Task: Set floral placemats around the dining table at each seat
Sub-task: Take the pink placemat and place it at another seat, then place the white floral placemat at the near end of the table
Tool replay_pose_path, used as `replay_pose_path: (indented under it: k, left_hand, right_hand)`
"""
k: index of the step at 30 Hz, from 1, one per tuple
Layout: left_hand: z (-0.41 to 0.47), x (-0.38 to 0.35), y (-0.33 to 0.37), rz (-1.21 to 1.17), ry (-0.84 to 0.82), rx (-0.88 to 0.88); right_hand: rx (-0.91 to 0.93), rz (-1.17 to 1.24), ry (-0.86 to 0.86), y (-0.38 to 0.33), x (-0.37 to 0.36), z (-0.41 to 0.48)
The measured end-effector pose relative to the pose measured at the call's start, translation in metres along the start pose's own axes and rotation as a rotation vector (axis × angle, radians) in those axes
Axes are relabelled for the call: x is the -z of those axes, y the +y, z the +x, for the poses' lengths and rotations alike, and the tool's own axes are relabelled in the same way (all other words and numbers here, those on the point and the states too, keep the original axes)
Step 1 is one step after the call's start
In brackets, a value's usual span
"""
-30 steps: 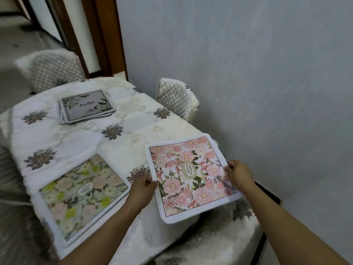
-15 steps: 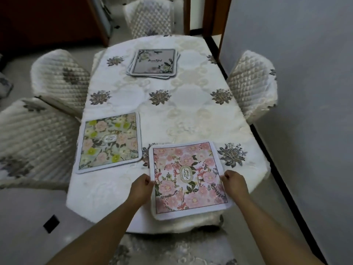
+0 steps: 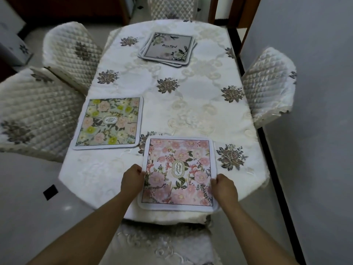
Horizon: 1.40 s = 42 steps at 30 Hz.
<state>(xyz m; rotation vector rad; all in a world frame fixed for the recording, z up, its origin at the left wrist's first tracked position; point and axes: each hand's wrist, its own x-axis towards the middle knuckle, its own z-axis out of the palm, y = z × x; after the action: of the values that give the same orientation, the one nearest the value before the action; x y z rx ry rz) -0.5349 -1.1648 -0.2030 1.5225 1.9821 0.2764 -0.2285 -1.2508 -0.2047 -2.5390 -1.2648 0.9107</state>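
A pink floral placemat (image 3: 178, 173) lies at the near end of the dining table (image 3: 191, 104), square to the table's edge. My left hand (image 3: 132, 178) pinches its left edge and my right hand (image 3: 224, 187) grips its right edge. A green and yellow floral placemat (image 3: 109, 123) lies flat at the near-left seat. A small stack of grey floral placemats (image 3: 168, 49) rests at the far end of the table.
Quilted white chairs stand around the table: two on the left (image 3: 38, 111) (image 3: 70, 54), one on the right (image 3: 269, 83), one at the far end (image 3: 172, 8), and one seat right below me (image 3: 162, 243). A grey wall (image 3: 315, 92) runs close along the right.
The view has swung from the table's corner to face its near end. The pink placemat came down from a tilted hold and now lies squared on the near edge, both hands still on it.
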Motion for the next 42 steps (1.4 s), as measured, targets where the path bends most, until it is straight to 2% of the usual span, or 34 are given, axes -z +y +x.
replay_pose_path:
  k: [7, 13, 18, 21, 24, 30, 35, 42]
  left_hand:
    - [0.000, -0.003, 0.000, -0.008, 0.040, 0.030]
    - [-0.002, 0.005, 0.011, 0.215, -0.055, 0.030]
    - [-0.019, 0.038, 0.024, 0.435, -0.089, -0.233]
    - [-0.023, 0.074, 0.048, 0.578, -0.054, -0.379]
    - [-0.031, 0.110, 0.077, 0.618, 0.020, -0.497]
    - [-0.058, 0.156, 0.130, 0.647, 0.124, -0.601]
    - [-0.082, 0.142, 0.188, 0.660, 0.198, -0.600]
    - [-0.124, 0.063, 0.300, 0.608, 0.224, -0.512]
  right_hand:
    - [-0.014, -0.029, -0.012, -0.001, -0.003, -0.001]
    - [0.015, -0.157, 0.091, -0.013, 0.010, -0.019]
    - [0.121, -0.361, 0.137, -0.022, 0.039, -0.048]
    - [0.138, -0.381, 0.140, -0.037, 0.076, -0.065]
    - [0.180, -0.390, 0.148, -0.053, 0.119, -0.080]
    - [0.327, -0.417, 0.242, -0.061, 0.196, -0.096]
    - [0.426, -0.395, 0.302, -0.028, 0.251, -0.086]
    - [0.466, -0.345, 0.272, 0.064, 0.353, -0.038]
